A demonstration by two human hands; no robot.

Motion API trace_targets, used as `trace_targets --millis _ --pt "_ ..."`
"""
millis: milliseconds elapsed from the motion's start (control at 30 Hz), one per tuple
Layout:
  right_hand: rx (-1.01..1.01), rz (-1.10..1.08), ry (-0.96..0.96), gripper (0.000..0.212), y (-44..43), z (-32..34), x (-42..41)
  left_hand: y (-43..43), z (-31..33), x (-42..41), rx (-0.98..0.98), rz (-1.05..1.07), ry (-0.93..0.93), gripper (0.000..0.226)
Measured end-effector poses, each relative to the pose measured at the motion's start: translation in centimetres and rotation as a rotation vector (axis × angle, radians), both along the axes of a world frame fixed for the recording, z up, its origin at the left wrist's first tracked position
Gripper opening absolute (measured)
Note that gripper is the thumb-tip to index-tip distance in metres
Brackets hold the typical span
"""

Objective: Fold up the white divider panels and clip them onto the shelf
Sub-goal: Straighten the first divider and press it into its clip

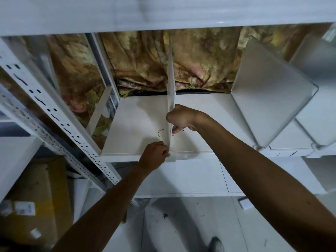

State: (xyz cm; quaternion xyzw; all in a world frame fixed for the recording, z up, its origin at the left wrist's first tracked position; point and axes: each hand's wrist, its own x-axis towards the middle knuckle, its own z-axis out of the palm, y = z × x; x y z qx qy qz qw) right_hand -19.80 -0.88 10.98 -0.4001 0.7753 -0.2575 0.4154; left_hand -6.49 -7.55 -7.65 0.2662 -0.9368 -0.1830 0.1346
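Note:
A thin white divider panel (171, 75) stands upright, edge-on to me, on the white shelf board (140, 117). My right hand (181, 118) is shut on the panel from its right side, about midway along its lower edge. At the shelf's front lip my left hand (154, 155) pinches the panel's front foot and its clear clip (179, 157). Two more white divider panels (269, 88) (316, 60) stand upright on the same shelf further right.
A perforated white metal upright (54, 113) runs diagonally at the left. A patterned brown curtain (145, 59) hangs behind the shelf. An upper shelf (163, 11) is overhead and a lower one (181, 177) below. A cardboard box (36, 197) sits on the floor at left.

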Motion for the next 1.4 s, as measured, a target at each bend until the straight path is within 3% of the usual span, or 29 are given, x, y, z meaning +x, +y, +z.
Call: trace_targets --millis 33,133,267,600,933,1200,1400 --pt "0.002 -0.012 -0.007 0.011 -0.1 -0.2 -0.1 0.0 -0.1 0.0 -0.002 0.003 0.003 0.022" --pt "-0.016 -0.026 -0.028 0.035 -0.3 -0.6 -0.4 0.2 0.0 -0.1 0.01 -0.006 0.007 0.021" --pt "-0.026 -0.045 -0.041 0.04 -0.7 -1.5 -0.9 0.4 -0.2 -0.3 0.024 -0.005 0.03 0.021" --pt "-0.124 -0.096 -0.077 0.04 -0.6 -1.9 0.2 0.6 -0.1 -0.2 0.029 0.02 -0.012 0.024" --pt "-0.091 -0.052 -0.017 0.041 -1.0 -1.6 0.9 0.6 0.7 0.5 0.011 0.01 -0.084 0.026" --pt "-0.092 -0.072 -0.019 0.04 -1.3 -2.0 1.2 1.9 0.0 1.4 -0.029 0.025 -0.032 0.028" --pt "-0.093 -0.1 -0.003 0.041 -1.4 -2.6 1.3 3.2 -1.2 2.3 -0.01 0.014 -0.055 0.043"
